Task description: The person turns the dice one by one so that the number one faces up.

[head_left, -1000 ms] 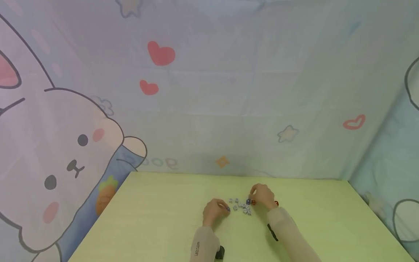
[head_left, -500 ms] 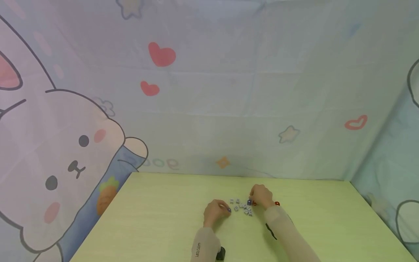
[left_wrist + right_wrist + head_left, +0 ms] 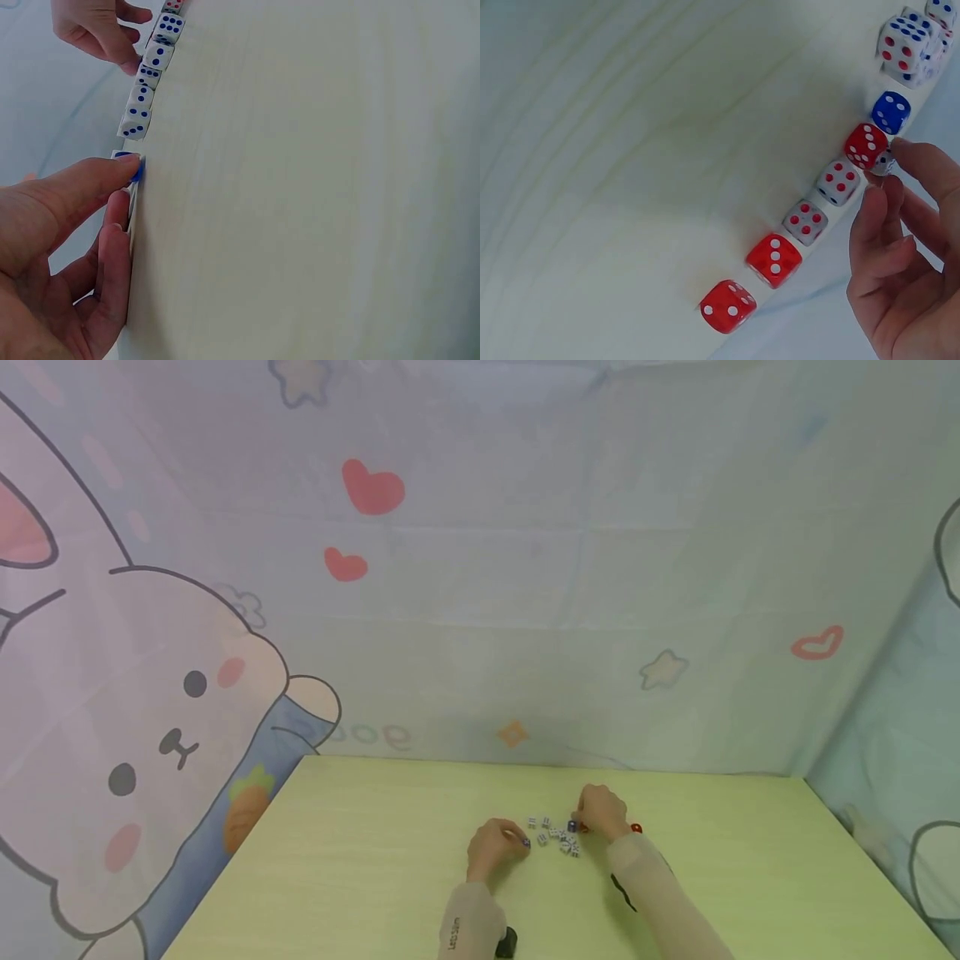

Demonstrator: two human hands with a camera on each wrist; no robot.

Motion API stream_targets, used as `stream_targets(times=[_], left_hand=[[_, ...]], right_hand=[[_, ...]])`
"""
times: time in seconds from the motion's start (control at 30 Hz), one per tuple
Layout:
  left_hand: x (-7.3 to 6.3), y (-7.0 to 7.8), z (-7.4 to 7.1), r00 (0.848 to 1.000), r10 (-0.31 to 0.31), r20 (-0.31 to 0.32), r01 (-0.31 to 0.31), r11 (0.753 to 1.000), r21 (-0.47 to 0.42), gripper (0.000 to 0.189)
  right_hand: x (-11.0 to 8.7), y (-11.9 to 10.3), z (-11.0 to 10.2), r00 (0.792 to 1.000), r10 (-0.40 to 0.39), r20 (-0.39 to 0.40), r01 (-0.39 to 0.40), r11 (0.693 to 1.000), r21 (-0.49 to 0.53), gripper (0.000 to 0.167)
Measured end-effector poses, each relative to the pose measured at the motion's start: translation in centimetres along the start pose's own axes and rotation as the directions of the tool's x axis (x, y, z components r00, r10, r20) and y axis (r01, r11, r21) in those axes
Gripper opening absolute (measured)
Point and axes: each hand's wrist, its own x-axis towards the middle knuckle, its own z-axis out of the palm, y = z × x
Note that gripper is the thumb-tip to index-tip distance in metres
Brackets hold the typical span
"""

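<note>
My left hand [image 3: 495, 843] pinches a small blue die [image 3: 138, 171] at its fingertips, close over the pale table. Most of that die is hidden by the thumb in the left wrist view. My right hand [image 3: 600, 808] holds a white die [image 3: 885, 163] between thumb and fingers, partly covered. Right beside it is a red die [image 3: 866, 146] with white pips, overlapping the white one in the right wrist view. Another blue die [image 3: 891, 112] sits just past the red one. Between my hands lies a loose cluster of white dice [image 3: 564, 837].
Two white dice with red pips, the nearer one [image 3: 805, 222] by a red die [image 3: 774, 260], lie in a line by my right hand. A further red die [image 3: 728, 307] ends that line. Behind the yellowish table [image 3: 360, 860] hangs a printed cloth [image 3: 480, 568].
My right hand has shifted slightly left and covers more of the red die beside it. My left hand keeps its pinch with almost no movement. The head view has drifted a little.
</note>
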Motion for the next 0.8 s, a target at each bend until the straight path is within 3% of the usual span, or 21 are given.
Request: stream_targets(times=[0.2, 0.4, 0.63, 0.8], left_hand=[[0.0, -0.1, 0.2, 1.000, 0.010, -0.013, -0.010, 1.000, 0.008, 0.013], [0.3, -0.1, 0.3, 0.999, 0.003, -0.033, -0.003, 1.000, 0.026, 0.013], [0.1, -0.1, 0.7, 0.999, -0.012, -0.048, 0.013, 1.000, 0.021, 0.012], [-0.1, -0.1, 1.0, 0.998, -0.010, -0.056, 0.011, 1.000, 0.029, 0.012]], right_hand=[[-1.2, 0.5, -0.6, 0.998, -0.016, -0.060, 0.027, 0.982, 0.186, 0.016], [-2.7, 1.0, -0.9, 0.999, 0.034, 0.008, -0.034, 0.920, 0.390, 0.020], [-4.6, 2.1, 0.0, 0.993, 0.087, 0.084, -0.118, 0.840, 0.529, 0.027], [-5.2, 3.7, 1.2, 0.999, 0.026, 0.046, -0.046, 0.859, 0.509, 0.033]])
